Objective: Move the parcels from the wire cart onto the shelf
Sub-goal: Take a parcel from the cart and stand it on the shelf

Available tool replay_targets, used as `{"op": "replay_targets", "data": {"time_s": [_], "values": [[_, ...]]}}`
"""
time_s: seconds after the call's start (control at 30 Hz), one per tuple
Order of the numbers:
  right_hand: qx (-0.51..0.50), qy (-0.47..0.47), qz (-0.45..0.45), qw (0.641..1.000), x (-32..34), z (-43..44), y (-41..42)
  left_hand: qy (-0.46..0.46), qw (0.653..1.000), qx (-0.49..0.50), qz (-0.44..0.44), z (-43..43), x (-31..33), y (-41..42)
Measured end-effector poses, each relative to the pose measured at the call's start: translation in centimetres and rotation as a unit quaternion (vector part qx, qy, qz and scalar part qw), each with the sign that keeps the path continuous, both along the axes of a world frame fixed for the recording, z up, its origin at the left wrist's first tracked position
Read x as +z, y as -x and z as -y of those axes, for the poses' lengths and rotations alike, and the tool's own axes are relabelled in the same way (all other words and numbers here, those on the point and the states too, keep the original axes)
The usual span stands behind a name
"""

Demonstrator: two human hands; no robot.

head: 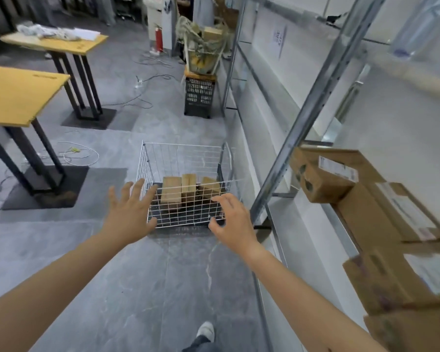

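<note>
Reaching toward the cart (148, 174), both hands are empty: the left hand (131, 212) has its fingers splayed, the right hand (230, 222) has its loosely curled, neither grasping anything. Three parcels (172, 193) stand just beyond the fingertips, inside the cart. Several boxes (366, 214) already sit on the shelf (313, 97) to the right, so the job looks mostly done.

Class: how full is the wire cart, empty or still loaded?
Still loaded: three cardboard parcels stand inside the wire cart, side by side on its floor.
</note>
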State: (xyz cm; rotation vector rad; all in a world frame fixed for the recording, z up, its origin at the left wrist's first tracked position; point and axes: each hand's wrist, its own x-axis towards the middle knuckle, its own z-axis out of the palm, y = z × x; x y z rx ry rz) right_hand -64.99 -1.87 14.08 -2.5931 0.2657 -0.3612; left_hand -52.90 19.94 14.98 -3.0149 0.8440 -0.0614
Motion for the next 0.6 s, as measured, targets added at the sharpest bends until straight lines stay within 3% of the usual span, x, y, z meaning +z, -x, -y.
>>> {"op": "replay_targets", "data": {"time_s": [0.2,0.6], "values": [[0.027,-0.019,-0.037,0.999,0.4,5.2,-7.0,-0.007,0.999,0.024,-0.02,7.1,1.1,-5.2],[0.066,-0.022,-0.105,0.992,-4.3,8.7,-20.8,0.012,0.997,0.043,-0.069,12.2,-2.7,-18.0]]}}
